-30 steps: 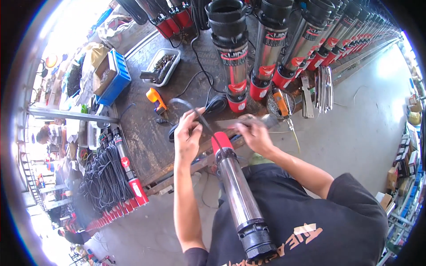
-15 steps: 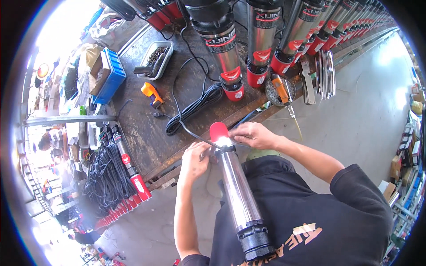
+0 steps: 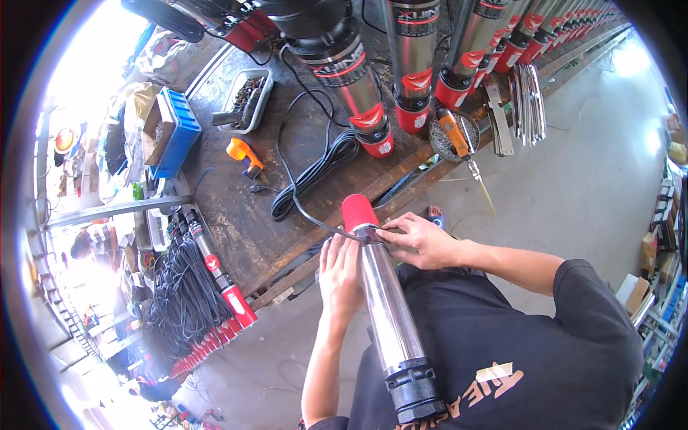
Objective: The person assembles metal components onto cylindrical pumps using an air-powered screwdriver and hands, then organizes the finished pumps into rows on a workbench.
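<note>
In the head view, the left hand [image 3: 341, 276] comes up from the lower edge with its forearm nearly upright, back of the hand showing, its fingers straight, set close together and laid along the left side of a steel cylinder [image 3: 390, 304] just below its black collar. The right hand [image 3: 423, 244] reaches in from the right, forearm almost level, with thumb and forefinger stretched toward the collar's other side and the remaining fingers bent; whether either hand pinches anything there cannot be told, since the fingertips merge with the dark collar. The cylinder slants from its red end cap [image 3: 359, 211], at the worktop's [image 3: 233, 240] near edge, down to a black ribbed end in front of the person's dark shirt [image 3: 502, 322]; what bears its weight is hidden. A black cable [image 3: 307, 213] runs from the collar over that edge to a coil [image 3: 319, 175] on the worktop. The left thumb is mostly out of sight, and the left sleeve is cut off below. Toward the worktop's far edge, standing cylinders [image 3: 413, 75] are cropped at the top, and glare washes out much of the left side.
</note>
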Demonstrator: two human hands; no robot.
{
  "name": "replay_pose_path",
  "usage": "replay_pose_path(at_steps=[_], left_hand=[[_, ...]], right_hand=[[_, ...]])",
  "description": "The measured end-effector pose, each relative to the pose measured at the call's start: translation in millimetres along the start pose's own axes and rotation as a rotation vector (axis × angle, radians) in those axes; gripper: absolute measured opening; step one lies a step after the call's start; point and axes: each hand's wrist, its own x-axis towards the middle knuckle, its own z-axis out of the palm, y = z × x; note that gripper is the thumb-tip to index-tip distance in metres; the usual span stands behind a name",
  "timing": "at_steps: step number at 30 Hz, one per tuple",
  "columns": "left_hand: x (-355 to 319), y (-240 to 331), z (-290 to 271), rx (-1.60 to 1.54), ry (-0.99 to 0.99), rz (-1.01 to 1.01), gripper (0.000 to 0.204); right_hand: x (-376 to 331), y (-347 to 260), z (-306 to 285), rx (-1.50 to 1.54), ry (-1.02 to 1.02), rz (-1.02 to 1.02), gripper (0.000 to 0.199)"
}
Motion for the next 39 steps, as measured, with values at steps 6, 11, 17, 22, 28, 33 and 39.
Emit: replay_pose_path(at_steps=[6,11,17,22,28,33,39], left_hand=[[-17.5,-4.5,32.7,-0.092,0.271,-0.108,0.058],[-31.6,-6.0,17.6,-0.379,0.381,-0.087,0.067],[-79.8,1.5,73.2,-0.516,0.471,-0.327,0.069],[-53.1,-17.5,76.6,-0.612,0.594,-0.312,0.064],[5.6,-101.8,31.8,-0.617,0.71,-0.319,0.027],[87.5,-158.2,51.1,-0.806,0.705,-0.482,0.032],[82.0,-163.3,159.3,-0.614,0.654,-0.754,0.032]], right_hand=[[43.4,-8.0,-26.6,-0.407,-0.354,-0.302,0.048],[127.0,2.6,-30.9,-0.461,-0.543,-0.881,0.011],[155.9,-31.6,-1.6,-0.312,-0.702,-0.913,0.104],[127.7,25.9,23.9,0.133,-0.668,-0.441,0.093],[162.4,14.3,68.6,0.612,-0.234,-0.096,0.045],[218.6,39.1,57.0,0.757,-0.145,0.309,0.035],[170.6,49.2,92.6,0.903,-0.255,0.524,0.023]])
